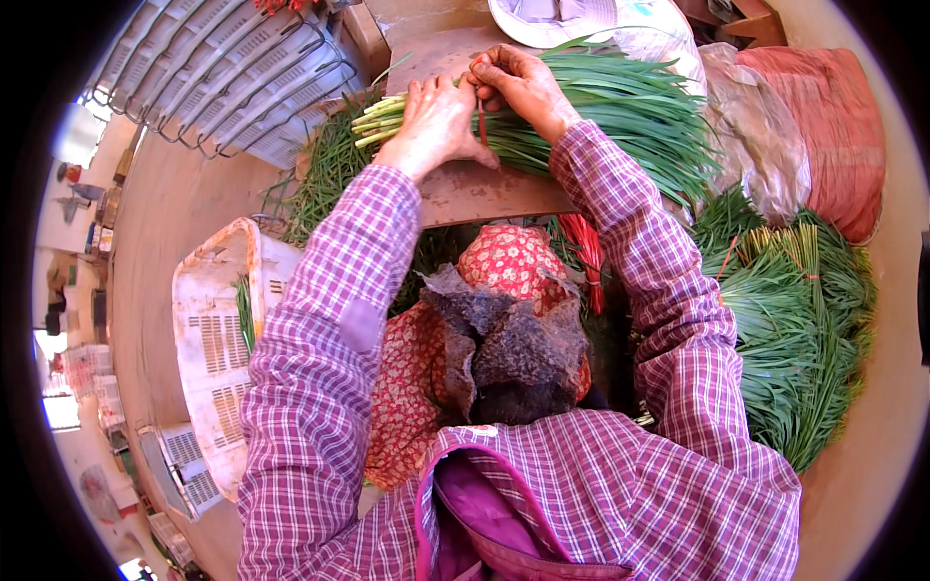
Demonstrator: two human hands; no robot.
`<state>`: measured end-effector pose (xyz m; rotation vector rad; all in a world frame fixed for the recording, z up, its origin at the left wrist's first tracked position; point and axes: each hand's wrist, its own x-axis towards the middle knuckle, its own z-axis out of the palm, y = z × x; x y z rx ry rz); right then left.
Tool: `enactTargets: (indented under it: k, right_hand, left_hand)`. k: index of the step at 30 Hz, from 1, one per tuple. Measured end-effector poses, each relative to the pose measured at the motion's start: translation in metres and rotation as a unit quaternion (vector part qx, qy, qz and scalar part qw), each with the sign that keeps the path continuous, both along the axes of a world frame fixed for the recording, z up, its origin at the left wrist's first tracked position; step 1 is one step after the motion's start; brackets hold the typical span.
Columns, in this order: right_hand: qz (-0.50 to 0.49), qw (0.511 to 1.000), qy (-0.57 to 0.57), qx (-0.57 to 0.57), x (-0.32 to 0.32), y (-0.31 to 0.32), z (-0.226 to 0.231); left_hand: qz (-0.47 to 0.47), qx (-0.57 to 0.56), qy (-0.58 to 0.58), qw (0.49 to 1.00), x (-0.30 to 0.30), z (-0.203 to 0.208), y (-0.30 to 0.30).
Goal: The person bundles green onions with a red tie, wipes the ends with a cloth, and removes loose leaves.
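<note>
A thick bundle of garlic chives (620,111) lies across a worn board (455,198), its pale cut stems pointing left and its green leaves fanning out to the right. My left hand (436,121) is closed over the stem end, thumb on the near side. Just right of it, my right hand (523,89) pinches a thin red tie (481,121) at the top of the bundle. The tie runs down the front of the stems; its far side is hidden beneath the chives.
Loose chives (334,184) lie left of the board, near stacked crates (223,73) and a white plastic crate (215,329). Red ties (584,257) hang below the board's edge. Tied chive bundles (785,320) sit at right, below a red sack (828,131). A pale hat (557,24) lies beyond.
</note>
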<state>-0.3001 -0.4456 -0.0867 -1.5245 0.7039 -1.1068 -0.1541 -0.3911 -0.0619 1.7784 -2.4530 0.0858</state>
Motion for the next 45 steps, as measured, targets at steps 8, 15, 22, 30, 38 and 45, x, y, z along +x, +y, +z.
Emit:
enactTargets:
  k: [8,15,22,30,38,45]
  right_hand:
    - [-0.005,0.998,-0.050,0.047,0.011,0.003,0.007]
    - [-0.076,0.981,0.108,-0.142,-0.004,0.025,0.022]
    - [-0.106,0.963,0.170,-0.177,-0.024,0.056,0.013]
    - [-0.116,0.902,0.230,-0.346,-0.011,0.076,0.007]
    - [-0.205,0.798,0.306,-0.477,-0.007,0.039,0.017]
    - [-0.119,0.861,0.270,-0.415,-0.007,-0.004,0.007]
  left_hand:
    - [0.022,-0.159,0.017,0.987,0.001,-0.020,0.010]
    - [0.043,-0.129,0.037,0.990,0.005,-0.020,0.011]
    - [0.032,-0.140,0.036,0.989,0.006,-0.023,0.007]
    - [0.021,-0.162,0.032,0.986,0.011,-0.033,0.002]
    - [0.025,-0.174,0.039,0.984,0.007,-0.025,0.013]
    - [-0.019,-0.159,0.078,0.984,0.022,-0.007,0.015]
